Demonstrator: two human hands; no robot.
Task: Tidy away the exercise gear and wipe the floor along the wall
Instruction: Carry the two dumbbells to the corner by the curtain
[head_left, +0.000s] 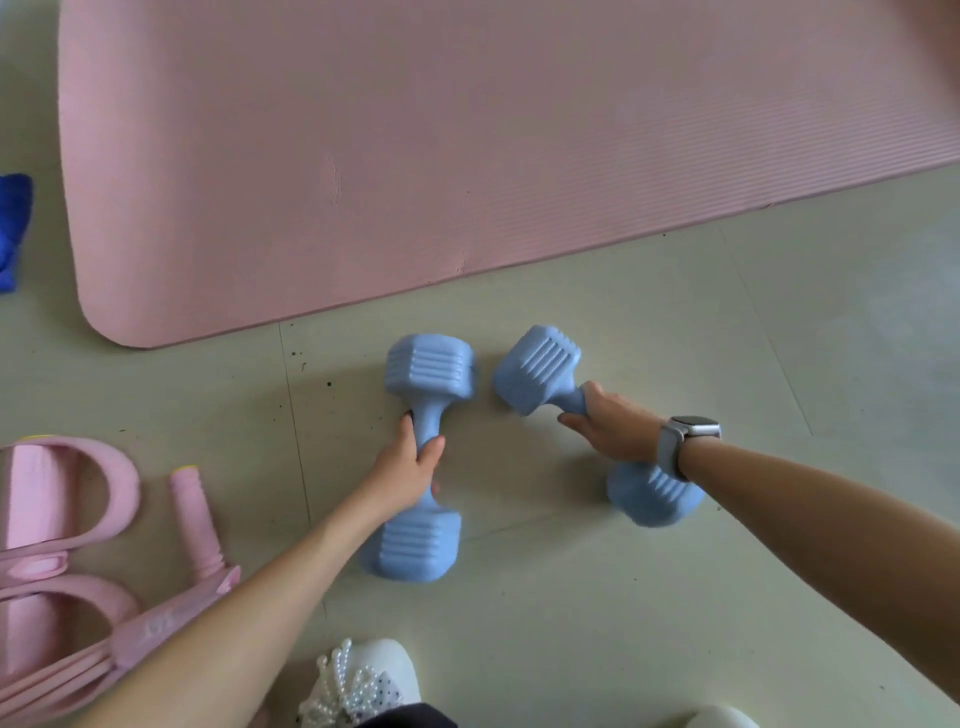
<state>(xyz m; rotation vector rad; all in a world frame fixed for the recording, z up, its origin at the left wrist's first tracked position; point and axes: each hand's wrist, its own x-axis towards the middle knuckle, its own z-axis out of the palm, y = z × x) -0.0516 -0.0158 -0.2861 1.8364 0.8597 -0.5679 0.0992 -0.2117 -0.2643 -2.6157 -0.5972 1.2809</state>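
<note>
The left hand is wrapping its grip round the thin middle of the left dumbbell, fingers curled tight. The right hand, wearing a watch, is holding the middle of the right dumbbell the same way. Both blue dumbbells are lying on the pale floor, close side by side. The pink mat is lying flat just past them. A pink pull rope is sitting on the floor at the left.
</note>
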